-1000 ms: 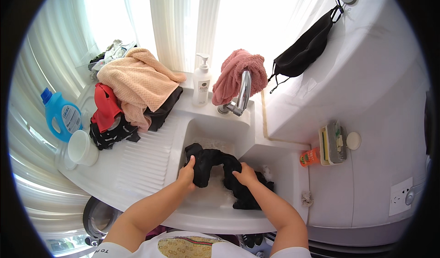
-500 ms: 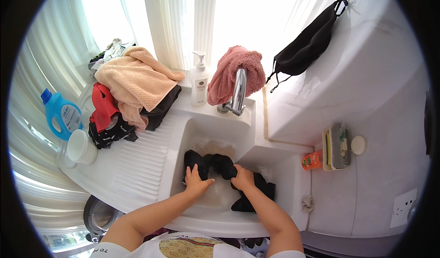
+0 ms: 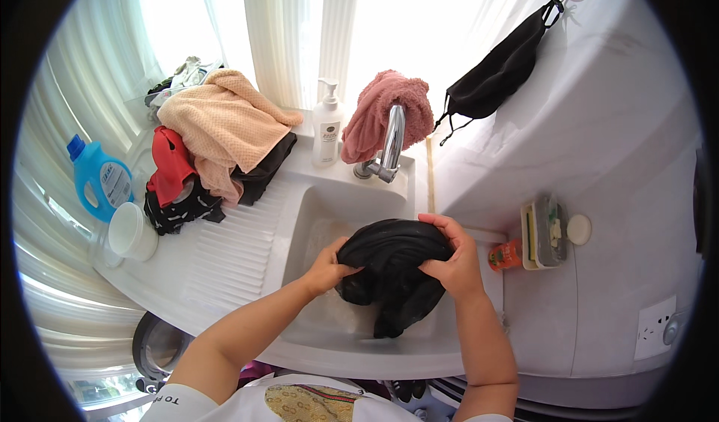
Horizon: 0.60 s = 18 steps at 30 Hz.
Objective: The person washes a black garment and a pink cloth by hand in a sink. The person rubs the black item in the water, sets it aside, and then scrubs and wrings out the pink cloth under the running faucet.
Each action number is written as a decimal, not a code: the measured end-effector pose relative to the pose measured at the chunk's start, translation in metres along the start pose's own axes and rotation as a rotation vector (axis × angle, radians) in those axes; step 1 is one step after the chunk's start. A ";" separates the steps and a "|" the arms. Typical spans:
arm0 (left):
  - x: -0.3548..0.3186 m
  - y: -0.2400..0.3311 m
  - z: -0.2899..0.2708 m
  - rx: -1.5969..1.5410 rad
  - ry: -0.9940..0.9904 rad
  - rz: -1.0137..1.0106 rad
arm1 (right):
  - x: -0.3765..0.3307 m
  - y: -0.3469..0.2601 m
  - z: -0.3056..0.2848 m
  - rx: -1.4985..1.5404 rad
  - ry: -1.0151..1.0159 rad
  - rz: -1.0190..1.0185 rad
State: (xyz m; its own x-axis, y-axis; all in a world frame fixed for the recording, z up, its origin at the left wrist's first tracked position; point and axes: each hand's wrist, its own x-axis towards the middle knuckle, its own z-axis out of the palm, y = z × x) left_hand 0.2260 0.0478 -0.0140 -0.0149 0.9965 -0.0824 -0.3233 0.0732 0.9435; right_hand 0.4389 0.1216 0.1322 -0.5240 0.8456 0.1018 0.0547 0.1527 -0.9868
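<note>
Head view: left hand (image 3: 326, 268) and right hand (image 3: 451, 261) clamp the bunched black garment (image 3: 393, 268) between curled fingers, over the sink (image 3: 329, 197) middle, below the tap (image 3: 389, 141).

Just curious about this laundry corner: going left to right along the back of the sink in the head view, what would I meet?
Blue detergent bottle → peach towel → white pump bottle → chrome tap → black face mask.

Black garment (image 3: 393, 261), white sink (image 3: 314, 205), pink towel (image 3: 382, 111).
</note>
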 end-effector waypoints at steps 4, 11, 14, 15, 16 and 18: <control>0.004 -0.010 -0.019 -0.133 0.269 -0.262 | 0.006 0.054 -0.001 -0.168 -0.028 0.210; 0.007 -0.070 -0.032 0.859 0.469 -0.512 | -0.011 0.202 0.050 -0.861 -0.225 0.424; -0.003 -0.063 -0.015 1.476 0.030 -0.607 | -0.019 0.225 0.077 -1.134 -0.419 0.490; -0.006 -0.077 -0.016 1.566 0.007 -0.589 | -0.020 0.230 0.085 -1.200 -0.412 0.461; -0.007 -0.081 -0.013 1.608 -0.033 -0.564 | -0.022 0.238 0.091 -1.267 -0.396 0.432; -0.007 -0.090 -0.010 1.677 -0.099 -0.526 | -0.019 0.254 0.100 -1.341 -0.388 0.418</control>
State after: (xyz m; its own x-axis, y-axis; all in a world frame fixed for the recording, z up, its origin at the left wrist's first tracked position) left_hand 0.2453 0.0342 -0.1015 -0.1656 0.8495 -0.5010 0.9605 0.2542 0.1136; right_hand 0.3780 0.0928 -0.1329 -0.4513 0.7916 -0.4120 0.8798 0.4720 -0.0570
